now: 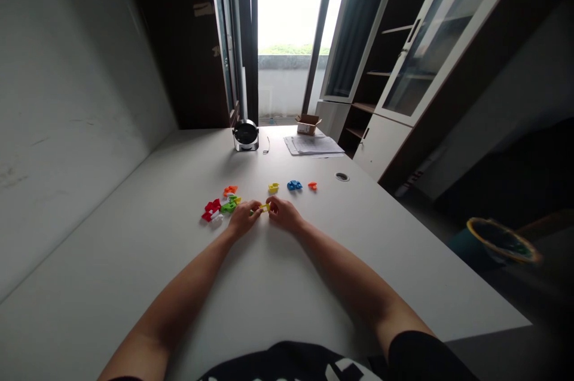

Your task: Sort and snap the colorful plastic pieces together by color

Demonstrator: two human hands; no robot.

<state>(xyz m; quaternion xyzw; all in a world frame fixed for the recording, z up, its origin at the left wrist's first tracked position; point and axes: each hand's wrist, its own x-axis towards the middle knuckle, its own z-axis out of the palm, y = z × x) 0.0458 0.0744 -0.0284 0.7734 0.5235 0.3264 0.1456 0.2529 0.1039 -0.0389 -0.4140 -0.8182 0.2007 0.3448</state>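
Between my two hands is a small yellow plastic piece [265, 207], gripped from both sides just above the white table. My left hand [244, 217] pinches its left end, where a bit of green also shows at the fingertips. My right hand [283, 213] has its fingers closed on the right end. To the left of my left hand lies a loose pile with red pieces [212, 209], green pieces [229, 206], orange pieces [230, 190] and white ones. Beyond my hands sit a yellow piece [273, 188], a blue cluster [294, 185] and an orange piece [313, 186].
At the table's far end stand a round black device in a silver frame [246, 136], papers [314, 145] and an open cardboard box [308, 124]. A cable hole [342, 177] is near the right edge. A wall borders the left side; a bin [502, 240] stands right.
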